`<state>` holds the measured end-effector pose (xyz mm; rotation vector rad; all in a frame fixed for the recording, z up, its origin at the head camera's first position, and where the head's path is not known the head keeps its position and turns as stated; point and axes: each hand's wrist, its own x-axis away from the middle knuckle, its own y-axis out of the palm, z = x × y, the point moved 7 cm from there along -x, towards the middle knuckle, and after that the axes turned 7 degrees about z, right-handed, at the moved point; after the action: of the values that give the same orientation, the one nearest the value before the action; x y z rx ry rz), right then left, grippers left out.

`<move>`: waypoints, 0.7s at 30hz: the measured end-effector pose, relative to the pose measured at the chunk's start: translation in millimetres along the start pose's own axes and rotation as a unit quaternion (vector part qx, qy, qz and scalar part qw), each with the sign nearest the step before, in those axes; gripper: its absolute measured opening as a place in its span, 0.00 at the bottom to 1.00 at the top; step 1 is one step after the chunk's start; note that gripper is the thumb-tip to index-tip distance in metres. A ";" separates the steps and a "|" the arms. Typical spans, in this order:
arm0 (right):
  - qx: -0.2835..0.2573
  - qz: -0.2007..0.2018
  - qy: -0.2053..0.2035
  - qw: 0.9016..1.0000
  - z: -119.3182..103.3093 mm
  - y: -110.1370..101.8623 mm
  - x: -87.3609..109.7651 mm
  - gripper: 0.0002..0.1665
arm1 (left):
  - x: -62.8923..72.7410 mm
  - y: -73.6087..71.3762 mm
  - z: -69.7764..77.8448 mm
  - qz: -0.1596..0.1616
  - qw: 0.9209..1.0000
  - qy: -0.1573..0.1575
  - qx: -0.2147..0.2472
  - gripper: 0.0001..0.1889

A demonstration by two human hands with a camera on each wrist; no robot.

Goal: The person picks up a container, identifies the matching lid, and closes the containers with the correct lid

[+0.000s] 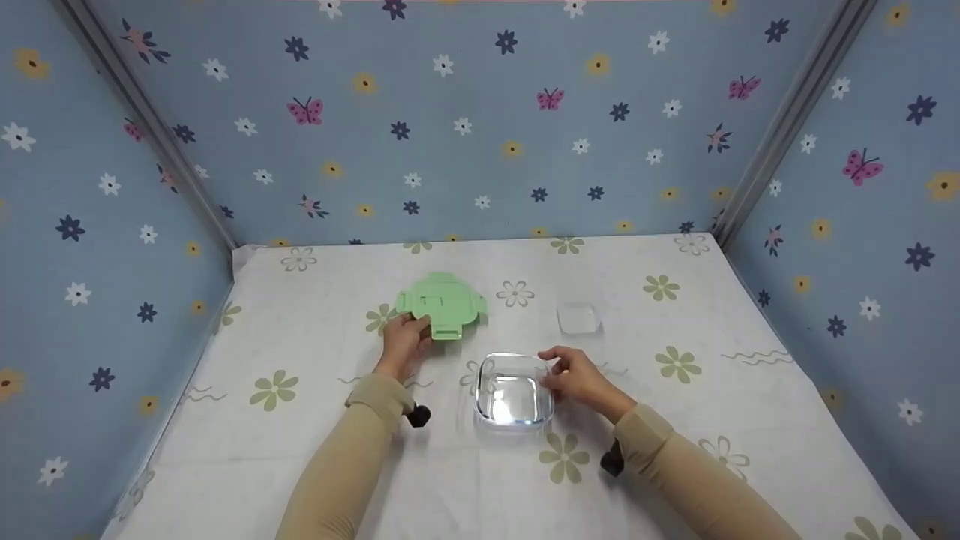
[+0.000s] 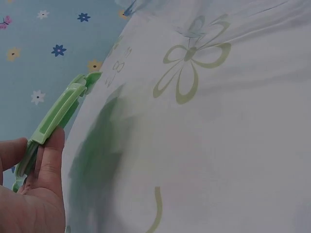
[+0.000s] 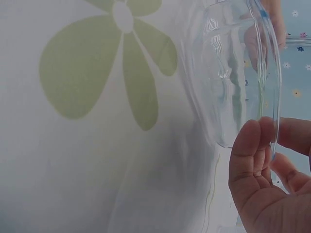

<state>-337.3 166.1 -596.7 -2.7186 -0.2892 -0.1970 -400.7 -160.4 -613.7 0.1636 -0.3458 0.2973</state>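
Blue walls (image 1: 480, 169) scattered with flowers and butterflies stand around the worktop (image 1: 232, 472), dressed in a white cloth (image 1: 442, 465) printed with green flowers, and it's two hands at work! Over on the left, the left hand (image 1: 405, 341) has the green lid (image 1: 444, 298), thumb on one face, fingers on the other, a firm pinch at its near-left edge; the wrist view shows that lid tilted, its shadow on the cloth. Across to the right hand (image 1: 581, 381), pinching the rim of the larger clear container (image 1: 514, 401) at its right side, nearer the person than the lid. And look behind that: a small clear container (image 1: 578, 319) sits on the cloth, apart from both hands. Beige sleeves (image 1: 334, 472) on both arms!
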 end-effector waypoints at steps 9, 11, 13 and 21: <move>0.010 0.010 0.012 1.000 -1.1 -2.7 1.8 0.29 | 9.9 2.7 8.8 -0.020 1.000 0.016 -0.009 0.19; 0.014 0.010 0.013 1.000 -1.1 -2.7 1.9 0.29 | 12.5 2.2 10.2 -0.022 1.000 0.016 -0.009 0.19; 0.017 0.009 0.014 1.000 -0.9 -2.1 1.7 0.29 | 14.9 1.2 11.0 -0.023 1.000 0.015 -0.006 0.19; 0.017 0.006 0.015 1.000 -1.5 1.1 2.9 0.29 | 22.9 -2.3 12.9 -0.035 0.999 0.021 0.020 0.20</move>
<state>-334.4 165.0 -595.2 -2.6802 -0.2650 -0.2269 -383.5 -159.4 -593.8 0.2071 -0.2918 0.2390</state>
